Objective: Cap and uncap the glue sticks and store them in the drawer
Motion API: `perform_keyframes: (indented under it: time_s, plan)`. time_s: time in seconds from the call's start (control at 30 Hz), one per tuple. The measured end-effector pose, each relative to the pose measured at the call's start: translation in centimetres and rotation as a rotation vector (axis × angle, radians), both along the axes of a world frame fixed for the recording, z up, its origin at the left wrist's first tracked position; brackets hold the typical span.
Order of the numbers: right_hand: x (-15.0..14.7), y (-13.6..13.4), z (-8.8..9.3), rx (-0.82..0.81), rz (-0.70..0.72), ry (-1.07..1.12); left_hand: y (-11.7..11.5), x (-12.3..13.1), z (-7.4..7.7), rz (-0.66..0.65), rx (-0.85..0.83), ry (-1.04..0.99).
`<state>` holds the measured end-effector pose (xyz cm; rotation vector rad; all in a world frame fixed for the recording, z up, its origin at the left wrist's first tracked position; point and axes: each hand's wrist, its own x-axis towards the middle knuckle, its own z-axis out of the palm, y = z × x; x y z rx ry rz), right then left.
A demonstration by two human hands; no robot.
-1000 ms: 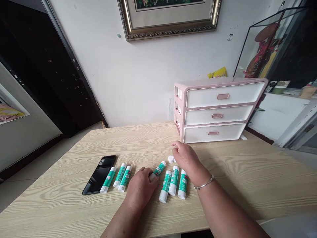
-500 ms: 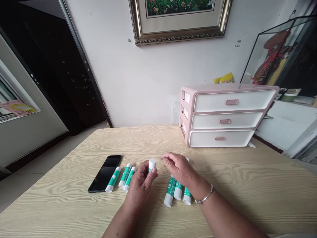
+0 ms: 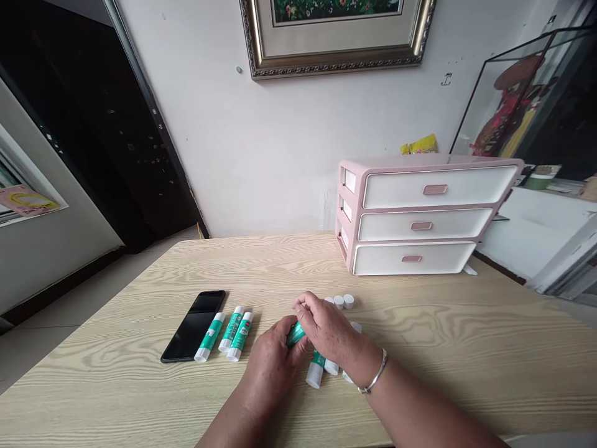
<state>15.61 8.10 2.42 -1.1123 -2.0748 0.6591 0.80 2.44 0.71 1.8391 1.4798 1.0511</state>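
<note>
My left hand [image 3: 273, 361] is closed around the body of a green and white glue stick [image 3: 295, 334] just above the wooden table [image 3: 420, 336]. My right hand [image 3: 326, 330], with a silver bracelet on its wrist, grips the top end of the same stick, its fingers pinched over the cap. Under my right hand lie three more glue sticks [image 3: 316, 371], partly hidden. Loose white caps [image 3: 344, 302] stand just beyond my right hand. Three capped glue sticks [image 3: 231, 328] lie side by side to the left, next to a black phone [image 3: 193, 325].
A pink and white three-drawer organiser [image 3: 420, 214] stands at the back right of the table, all drawers closed. A framed picture [image 3: 336, 31] hangs on the wall behind. A glass case [image 3: 527, 99] stands at the far right.
My left hand picked a glue stick up from the table, held it upright, then lowered it. My right hand came left from the caps and closed over the stick's top.
</note>
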Motion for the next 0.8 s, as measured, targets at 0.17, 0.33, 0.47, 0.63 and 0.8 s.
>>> perform_keyframes:
  time_s: [0.17, 0.33, 0.47, 0.63, 0.8]
  plan:
    - [0.0, 0.1, -0.1, -0.011, -0.017, 0.073, -0.1, -0.1, 0.3, -0.151, -0.034, -0.054]
    - [-0.2, -0.2, -0.3, -0.105, 0.049, 0.133, -0.5, 0.0, 1.7, -0.269, -0.114, -0.201]
    - [1.6, 1.3, -0.8, -0.065, 0.057, 0.19, -1.2, -0.8, 1.8, -0.27, -0.21, -0.289]
    - [5.4, 4.5, 0.7, 0.043, -0.335, 0.269, -1.1, -2.0, 0.3, -0.076, -0.165, -0.157]
    - [6.5, 5.3, 2.1, 0.045, -0.548, -0.147, -0.6, -1.9, 0.6, 0.277, -0.117, 0.244]
